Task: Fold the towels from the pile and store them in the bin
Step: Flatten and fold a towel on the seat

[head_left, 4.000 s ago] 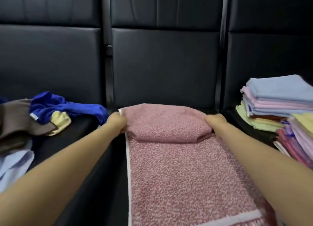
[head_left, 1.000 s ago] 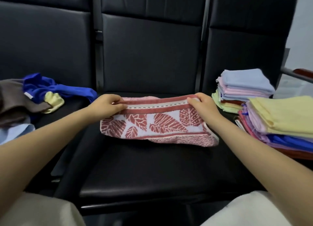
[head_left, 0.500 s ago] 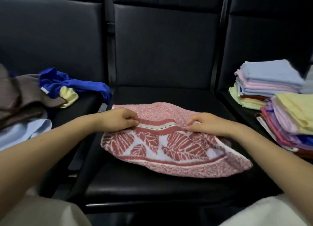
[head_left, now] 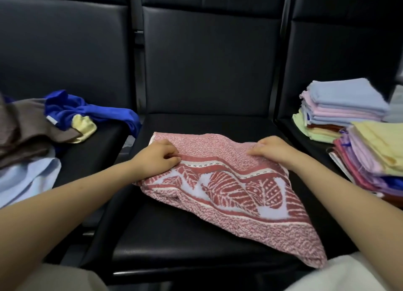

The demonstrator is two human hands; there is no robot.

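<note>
Nearest you, the trailing corner of the pink leaf-patterned towel (head_left: 229, 181) hangs over the front edge of the middle black seat (head_left: 174, 232), close to your right knee. The towel lies partly folded across that seat, its leaf-printed band facing up and running slantwise from left to right.

Your left hand (head_left: 158, 160) sits on the towel's left end, fingers curled and pinching the cloth where the striped border meets the plain pink pile. Your right hand (head_left: 275, 152) lies on the towel's far right part, fingers bent and gripping a raised bunch of fabric. Both hands hold the same towel, one at each side of it, with the plain pink upper layer stretched between them.

Beyond your left hand, on the left seat, lies the unfolded pile (head_left: 39, 134): brown, blue, pale yellow and light blue cloths heaped loosely. Beyond your right hand, on the right seat, stand two stacks of folded towels: a nearer stack (head_left: 375, 160) topped with yellow, and a farther stack (head_left: 340, 105) topped with light blue.
</note>
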